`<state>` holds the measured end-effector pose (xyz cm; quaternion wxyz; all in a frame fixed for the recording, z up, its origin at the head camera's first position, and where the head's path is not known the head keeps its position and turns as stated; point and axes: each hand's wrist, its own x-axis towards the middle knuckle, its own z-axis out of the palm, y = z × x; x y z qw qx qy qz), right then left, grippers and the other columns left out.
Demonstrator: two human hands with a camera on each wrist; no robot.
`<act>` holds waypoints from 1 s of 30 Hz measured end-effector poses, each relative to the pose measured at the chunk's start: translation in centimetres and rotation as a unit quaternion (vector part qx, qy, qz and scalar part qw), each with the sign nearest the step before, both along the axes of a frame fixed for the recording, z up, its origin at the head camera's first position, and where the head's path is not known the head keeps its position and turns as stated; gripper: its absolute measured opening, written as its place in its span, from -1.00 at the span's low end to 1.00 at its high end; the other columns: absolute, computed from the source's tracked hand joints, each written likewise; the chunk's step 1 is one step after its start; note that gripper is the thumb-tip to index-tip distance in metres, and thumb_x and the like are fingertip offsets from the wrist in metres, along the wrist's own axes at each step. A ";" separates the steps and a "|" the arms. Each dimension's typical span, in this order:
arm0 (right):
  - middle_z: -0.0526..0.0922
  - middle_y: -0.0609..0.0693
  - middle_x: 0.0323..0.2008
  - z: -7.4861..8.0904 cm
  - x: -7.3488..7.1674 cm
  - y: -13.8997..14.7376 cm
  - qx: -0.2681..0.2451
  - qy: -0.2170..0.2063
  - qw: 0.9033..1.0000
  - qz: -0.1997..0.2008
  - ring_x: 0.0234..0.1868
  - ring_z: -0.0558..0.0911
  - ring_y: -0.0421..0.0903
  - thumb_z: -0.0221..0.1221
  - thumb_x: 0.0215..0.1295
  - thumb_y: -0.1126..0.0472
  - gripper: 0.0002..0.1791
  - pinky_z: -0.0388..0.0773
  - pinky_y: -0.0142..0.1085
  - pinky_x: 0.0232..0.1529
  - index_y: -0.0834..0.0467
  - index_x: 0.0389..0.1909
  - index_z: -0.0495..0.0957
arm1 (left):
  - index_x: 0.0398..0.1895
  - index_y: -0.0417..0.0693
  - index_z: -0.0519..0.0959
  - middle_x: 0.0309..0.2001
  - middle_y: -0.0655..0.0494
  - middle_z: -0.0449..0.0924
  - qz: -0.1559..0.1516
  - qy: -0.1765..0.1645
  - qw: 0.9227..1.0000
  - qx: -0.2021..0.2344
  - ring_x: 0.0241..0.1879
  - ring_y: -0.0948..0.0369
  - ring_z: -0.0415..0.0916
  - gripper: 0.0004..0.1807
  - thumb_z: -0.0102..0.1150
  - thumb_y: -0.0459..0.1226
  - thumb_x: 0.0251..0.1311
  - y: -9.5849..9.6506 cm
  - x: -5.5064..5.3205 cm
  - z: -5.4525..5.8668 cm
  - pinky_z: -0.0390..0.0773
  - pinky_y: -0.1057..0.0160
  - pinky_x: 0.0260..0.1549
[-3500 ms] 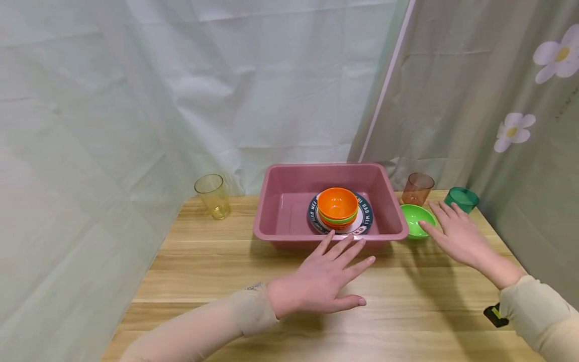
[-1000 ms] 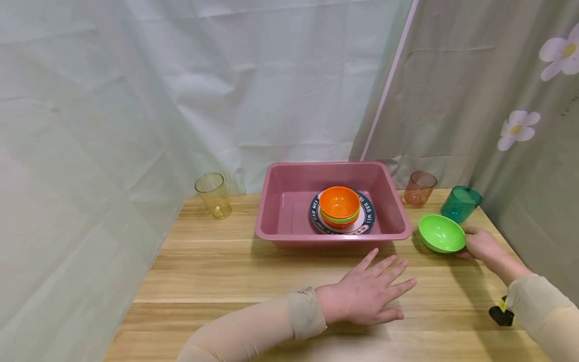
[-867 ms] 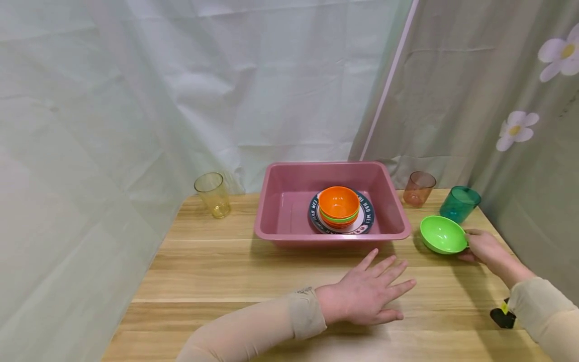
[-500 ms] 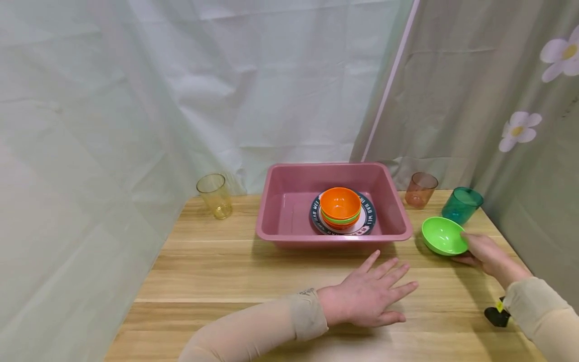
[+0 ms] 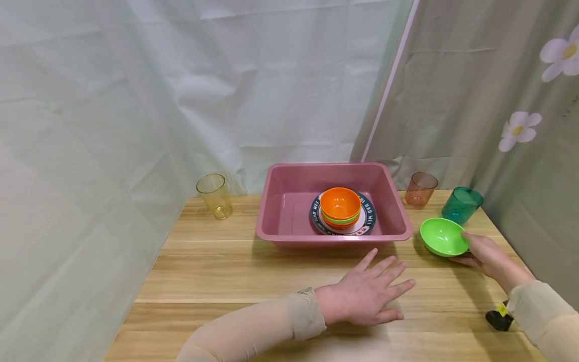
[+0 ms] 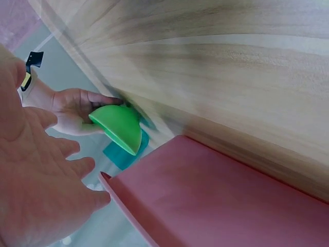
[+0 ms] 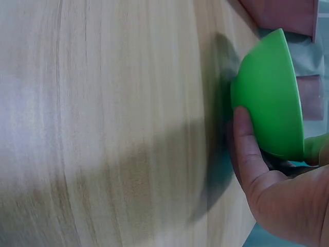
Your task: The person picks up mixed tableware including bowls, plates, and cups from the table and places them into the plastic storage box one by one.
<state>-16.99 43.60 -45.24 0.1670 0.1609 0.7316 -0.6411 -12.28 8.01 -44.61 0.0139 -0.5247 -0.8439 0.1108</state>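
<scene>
My right hand (image 5: 486,254) grips a light green bowl (image 5: 444,237) by its right side. In the right wrist view one digit lies along the outside of the green bowl (image 7: 270,98), close over the table. My left hand (image 5: 364,294) holds nothing; its fingers are spread over the table in front of the pink plastic tub (image 5: 334,238). In the left wrist view, the left hand (image 6: 46,170) is near the tub's rim. Inside the tub sits a plate (image 5: 365,226) with dark lettered edging, bearing a stack of orange and green bowls (image 5: 340,203).
A reddish cup (image 5: 420,190) and a teal cup (image 5: 461,206) stand right of the tub, behind the held bowl. One yellow cup (image 5: 214,197) is at the back left. Pale curtains (image 5: 289,90) hang behind and beside the wooden table (image 5: 203,281).
Since the earliest frame, my right hand has taken hold of the green bowl and brought it right and nearer. My left hand has shifted right. Over the last half second both hands barely move.
</scene>
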 end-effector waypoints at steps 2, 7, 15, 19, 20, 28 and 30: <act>-0.28 0.68 0.42 0.2 0.3 -0.1 0.001 0.009 1.000 0.003 -0.22 0.61 -0.28 -0.55 0.64 0.08 -0.25 0.64 -0.01 0.08 0.62 0.42 -0.55 | 0.66 0.49 -0.27 0.67 0.21 -0.40 0.001 -0.001 1.000 0.002 0.62 0.14 -0.45 -0.20 -0.55 0.41 0.43 -0.1 0.0 0.1 -0.51 -0.11 0.49; -0.31 0.66 0.42 0.7 0.6 -0.2 -0.018 0.016 1.000 -0.001 -0.21 0.64 -0.25 -0.54 0.64 0.06 -0.25 0.63 0.04 0.07 0.57 0.45 -0.57 | 0.66 0.47 -0.26 0.67 0.19 -0.42 -0.001 0.006 1.000 0.007 0.62 0.13 -0.45 -0.20 -0.57 0.40 0.44 -0.2 -0.1 0.5 -0.52 -0.12 0.49; -0.31 0.62 0.43 1.8 1.3 -0.4 -0.040 0.032 0.998 -0.020 -0.23 0.64 -0.27 -0.49 0.65 0.06 -0.25 0.62 0.08 0.06 0.52 0.48 -0.55 | 0.66 0.47 -0.27 0.67 0.19 -0.39 -0.006 0.016 1.000 0.009 0.62 0.11 -0.48 -0.20 -0.58 0.41 0.43 -0.3 -0.4 1.6 -0.56 -0.11 0.48; -0.25 0.64 0.40 2.6 1.6 -0.6 -0.032 0.040 0.999 -0.014 -0.24 0.66 -0.27 -0.52 0.66 0.05 -0.25 0.64 0.04 0.05 0.52 0.48 -0.55 | 0.67 0.47 -0.23 0.67 0.20 -0.36 -0.005 0.022 1.000 0.019 0.62 0.12 -0.50 -0.19 -0.55 0.41 0.43 -0.6 -0.7 2.1 -0.50 -0.12 0.50; -0.24 0.64 0.39 2.8 1.6 -0.7 -0.027 0.042 0.999 -0.007 -0.23 0.66 -0.28 -0.54 0.65 0.05 -0.26 0.65 0.03 0.05 0.51 0.48 -0.55 | 0.67 0.46 -0.22 0.67 0.20 -0.35 -0.004 0.024 0.999 0.022 0.62 0.11 -0.48 -0.19 -0.54 0.41 0.43 -0.8 -0.8 2.2 -0.47 -0.13 0.50; -0.12 0.65 0.33 4.3 2.1 -1.0 -0.038 0.048 0.998 -0.013 -0.23 0.69 -0.24 -0.49 0.66 0.04 -0.23 0.65 -0.01 0.03 0.56 0.46 -0.55 | 0.67 0.46 -0.25 0.67 0.18 -0.40 0.015 0.031 0.999 0.027 0.62 0.08 -0.45 -0.18 -0.54 0.42 0.42 -2.3 -1.6 3.5 -0.48 -0.12 0.50; -0.02 0.61 0.31 4.6 2.2 -1.2 -0.049 0.050 0.997 -0.017 -0.22 0.70 -0.22 -0.46 0.67 0.04 -0.22 0.65 -0.01 0.03 0.52 0.48 -0.57 | 0.67 0.44 -0.23 0.67 0.16 -0.37 0.017 0.037 0.999 0.030 0.62 0.05 -0.43 -0.18 -0.55 0.42 0.42 -2.7 -1.9 3.7 -0.47 -0.12 0.51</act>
